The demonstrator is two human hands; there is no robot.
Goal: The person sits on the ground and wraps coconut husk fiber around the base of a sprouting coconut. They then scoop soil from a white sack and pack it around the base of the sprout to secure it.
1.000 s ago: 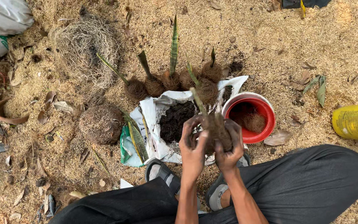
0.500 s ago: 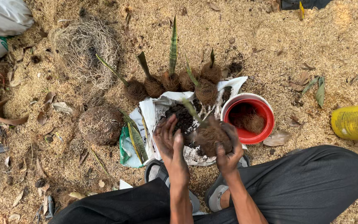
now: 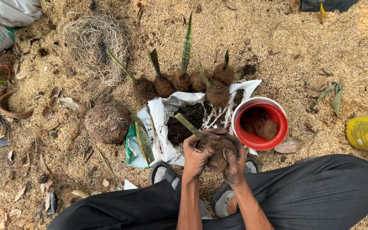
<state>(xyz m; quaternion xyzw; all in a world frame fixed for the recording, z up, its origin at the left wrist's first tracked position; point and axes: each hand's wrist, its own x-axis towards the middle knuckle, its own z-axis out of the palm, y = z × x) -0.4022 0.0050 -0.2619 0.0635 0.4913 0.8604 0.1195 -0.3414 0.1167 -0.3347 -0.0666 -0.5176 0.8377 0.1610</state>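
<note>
left hand (image 3: 197,154): cupped tight on fibre ball (image 3: 218,154)
right hand (image 3: 235,161): clasping same ball (coarse, brown, round)
leaf (image 3: 189,126): stiff green blade, tilted
bowl (image 3: 240,132): red, round

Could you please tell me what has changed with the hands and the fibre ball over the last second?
The left hand, open over the soil half a second ago, has closed back onto the fibre ball. The right hand kept its grip. The red bowl and finished balls stayed put.
</note>
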